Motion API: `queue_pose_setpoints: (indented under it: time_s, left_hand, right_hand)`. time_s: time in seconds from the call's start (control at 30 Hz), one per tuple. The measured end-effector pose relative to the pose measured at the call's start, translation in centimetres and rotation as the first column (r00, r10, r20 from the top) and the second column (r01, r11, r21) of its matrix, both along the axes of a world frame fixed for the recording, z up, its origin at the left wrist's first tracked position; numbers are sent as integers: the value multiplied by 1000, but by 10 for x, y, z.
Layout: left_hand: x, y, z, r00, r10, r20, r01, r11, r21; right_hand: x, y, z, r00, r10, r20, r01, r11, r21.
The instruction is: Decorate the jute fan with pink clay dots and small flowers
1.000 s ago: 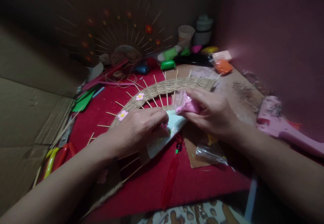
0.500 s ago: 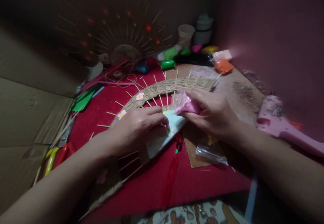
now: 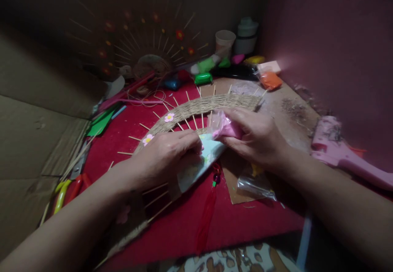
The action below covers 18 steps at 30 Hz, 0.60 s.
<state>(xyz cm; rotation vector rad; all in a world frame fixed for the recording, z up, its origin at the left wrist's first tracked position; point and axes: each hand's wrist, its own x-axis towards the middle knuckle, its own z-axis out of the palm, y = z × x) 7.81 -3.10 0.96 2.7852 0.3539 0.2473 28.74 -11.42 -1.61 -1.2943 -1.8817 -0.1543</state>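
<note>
My right hand [image 3: 254,134] grips a clear plastic packet of pink modelling clay [image 3: 229,128], its torn end pointing left. My left hand [image 3: 167,151] is closed, thumb and fingertips drawn together over the fan's light blue centre [image 3: 213,145]; a tiny pink spot shows at the tips, too small to make out. Beneath both hands lies a semicircular fan of thin sticks with a woven twine band [image 3: 196,106]. Two pink clay flowers with yellow middles, one a flower [image 3: 169,117] high on the band, decorate its left side. A red tassel [image 3: 207,214] hangs from the fan's base.
A pink glue gun [image 3: 337,149] lies at right, and scissors with red and yellow handles [image 3: 66,192] at left. Behind are an orange clay packet [image 3: 270,80], a green packet [image 3: 203,78], a cup [image 3: 225,42] and another flowered fan [image 3: 152,65]. Cardboard [image 3: 24,137] walls the left.
My left fingertips have drawn slightly up and back from the blue centre and curled in more. My right hand and the pink clay packet stay nearly still.
</note>
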Motion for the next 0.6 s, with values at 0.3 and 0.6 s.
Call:
queue_pose_setpoints:
  time_s: [0.3, 0.6]
  left_hand:
    - [1, 0, 2, 999, -35, -9, 35, 998, 55]
    - [1, -2, 4, 998, 38, 39, -42, 994, 102]
  right_hand:
    - [0, 0, 0, 1000, 10, -8, -10, 1000, -3]
    - [0, -1, 0, 1000, 2, 4, -2, 1000, -15]
